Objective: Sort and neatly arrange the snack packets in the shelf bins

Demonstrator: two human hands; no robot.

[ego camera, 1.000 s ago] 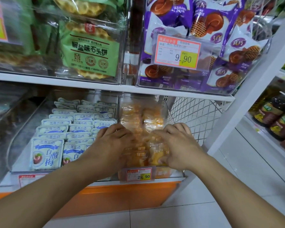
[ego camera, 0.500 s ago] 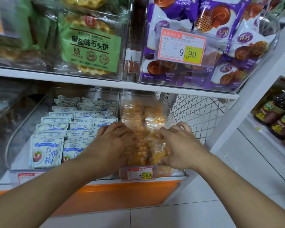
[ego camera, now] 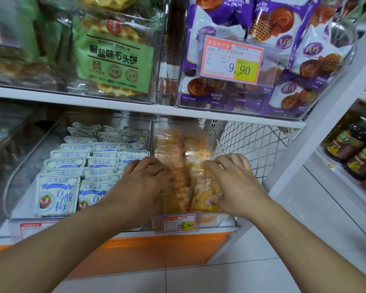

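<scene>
Fingers (ego camera: 154, 166) of the left hand (ego camera: 145, 185) lie bent over the left row of orange snack packets (ego camera: 179, 166), pressing down on their tops, while the right hand (ego camera: 234, 182) mirrors it on the right row — its fingers curve over the packets and its thumb tucks in against the frontmost one, pinching it. Both forearms reach in from the bottom corners. The packets stand on edge in two rows inside a clear bin (ego camera: 216, 224) on the lower shelf, just above an orange shelf base (ego camera: 156, 252); a price tag reading 29.90 (ego camera: 179, 224) is clipped to the bin's front wall. Just to the left, touching that bin, a second clear bin holds white-and-blue plum packets (ego camera: 57, 195) set in tidy overlapping rows. To the right of the orange packets a white wire mesh panel (ego camera: 251, 142) closes the shelf end. Beyond, on the upper shelf (ego camera: 135, 106), one clear bin carries green-labelled waffle biscuit packs (ego camera: 114, 62) and the next — marked with a 9.90 price tag (ego camera: 231, 60) — is piled with purple cake packets (ego camera: 317, 60). Far right, dark jars (ego camera: 355, 149) stand on a neighbouring shelf.
</scene>
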